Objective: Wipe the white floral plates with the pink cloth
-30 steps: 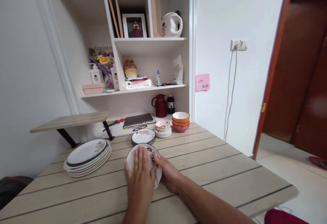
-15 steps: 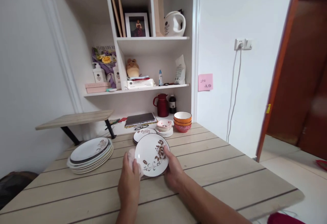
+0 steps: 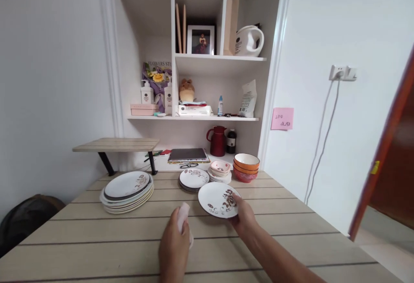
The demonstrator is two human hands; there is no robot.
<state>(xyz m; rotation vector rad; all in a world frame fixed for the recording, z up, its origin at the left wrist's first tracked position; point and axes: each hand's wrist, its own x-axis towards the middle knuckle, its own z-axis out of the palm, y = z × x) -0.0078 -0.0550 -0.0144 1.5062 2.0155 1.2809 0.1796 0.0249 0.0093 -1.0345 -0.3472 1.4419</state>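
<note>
A white plate (image 3: 211, 199) with brown flowers and a dark rim is gripped at its right edge by my right hand (image 3: 244, 216), thumb on top. It is held above the table, close to the small plate stack. My left hand (image 3: 174, 240) is closed around a crumpled pale pink cloth (image 3: 183, 215), apart from the plate. Just beyond the held plate lies a short stack of similar flowered plates (image 3: 194, 178). Beside that stack, small pinkish dishes (image 3: 220, 169) sit on small white plates (image 3: 220, 177).
At the left stands a taller stack of large plates (image 3: 127, 190) near a raised wooden stand (image 3: 118, 144). Orange and red bowls (image 3: 246, 166) are stacked at the back right. Behind are a laptop (image 3: 187, 154), glasses (image 3: 189, 166), a dark red jug (image 3: 218, 141) and a white shelf unit (image 3: 220, 58).
My right hand has moved the plate away from my left hand, toward the small plate stack, and tilted it flatter. My left hand with the cloth has come off the plate. The view has shifted left.
</note>
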